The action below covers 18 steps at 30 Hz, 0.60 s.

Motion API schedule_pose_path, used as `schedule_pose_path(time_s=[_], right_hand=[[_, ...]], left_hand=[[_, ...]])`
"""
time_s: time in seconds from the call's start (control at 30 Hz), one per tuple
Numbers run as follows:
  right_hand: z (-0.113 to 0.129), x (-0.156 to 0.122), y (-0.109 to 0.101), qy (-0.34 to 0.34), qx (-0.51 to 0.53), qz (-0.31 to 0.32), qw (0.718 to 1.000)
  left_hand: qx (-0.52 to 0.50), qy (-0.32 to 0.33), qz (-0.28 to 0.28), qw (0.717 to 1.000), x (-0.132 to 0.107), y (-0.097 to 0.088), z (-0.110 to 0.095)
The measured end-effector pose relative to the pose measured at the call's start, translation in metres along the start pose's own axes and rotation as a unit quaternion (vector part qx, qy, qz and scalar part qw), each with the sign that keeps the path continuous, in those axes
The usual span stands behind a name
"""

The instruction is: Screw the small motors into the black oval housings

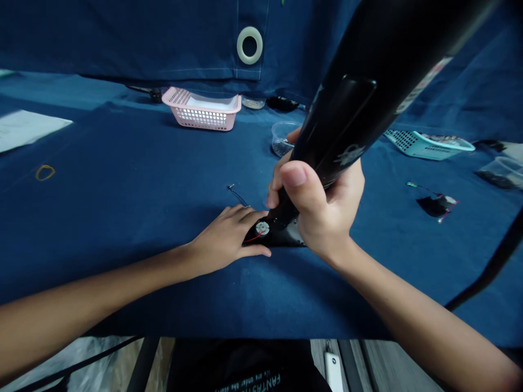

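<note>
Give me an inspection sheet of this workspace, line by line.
Surface: navy blue cloth.
Job's things: black hot-air tool, nozzle down over a black piece bearing a white disc and red wire.
Clutter: pink basket, teal basket, clear tub, rubber band, paper sheet.
Grips: right hand wrapped round the tool; left hand open, resting on the piece.
Cables: thin dark wire loose on the cloth.
Surroundings: hanging navy sheet with white grommet.

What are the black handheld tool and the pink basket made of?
Black handheld tool: probably moulded plastic, satin black, with soft highlights and printed markings; the metal inside can't be seen. Pink basket: likely moulded plastic, matte, with thin lattice-slotted walls and a uniform colour.
</note>
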State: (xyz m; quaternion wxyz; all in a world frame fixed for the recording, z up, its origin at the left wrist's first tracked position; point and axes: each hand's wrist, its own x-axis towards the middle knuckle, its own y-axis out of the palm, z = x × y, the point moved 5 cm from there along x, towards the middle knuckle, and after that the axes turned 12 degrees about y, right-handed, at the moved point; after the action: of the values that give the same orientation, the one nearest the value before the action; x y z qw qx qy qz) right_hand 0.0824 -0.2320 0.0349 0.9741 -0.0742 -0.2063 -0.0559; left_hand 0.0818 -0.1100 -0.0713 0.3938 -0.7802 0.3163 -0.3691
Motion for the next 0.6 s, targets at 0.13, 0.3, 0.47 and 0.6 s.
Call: schedule_pose_path(time_s=[0.13, 0.3, 0.47, 0.6], right_hand=[[0.0001, 0.0013, 0.0014, -0.008, 0.057, 0.011, 0.998], [-0.0011, 0.0036, 0.0009, -0.017, 0.103, 0.007, 0.994], [0.0001, 0.0012, 0.0022, 0.010, 0.042, 0.025, 0.999], [0.0014, 0.0008, 0.0020, -0.012, 0.052, 0.035, 0.998]], left_hand=[[-0.005, -0.001, 0.002, 1.000, 0.0004, -0.0009, -0.0003], [-0.006, 0.004, -0.001, 1.000, 0.0006, -0.0010, -0.0003], [-0.011, 0.005, -0.004, 1.000, 0.0010, -0.0013, -0.0006], [-0.016, 0.002, -0.004, 1.000, 0.0013, -0.0015, -0.0004]])
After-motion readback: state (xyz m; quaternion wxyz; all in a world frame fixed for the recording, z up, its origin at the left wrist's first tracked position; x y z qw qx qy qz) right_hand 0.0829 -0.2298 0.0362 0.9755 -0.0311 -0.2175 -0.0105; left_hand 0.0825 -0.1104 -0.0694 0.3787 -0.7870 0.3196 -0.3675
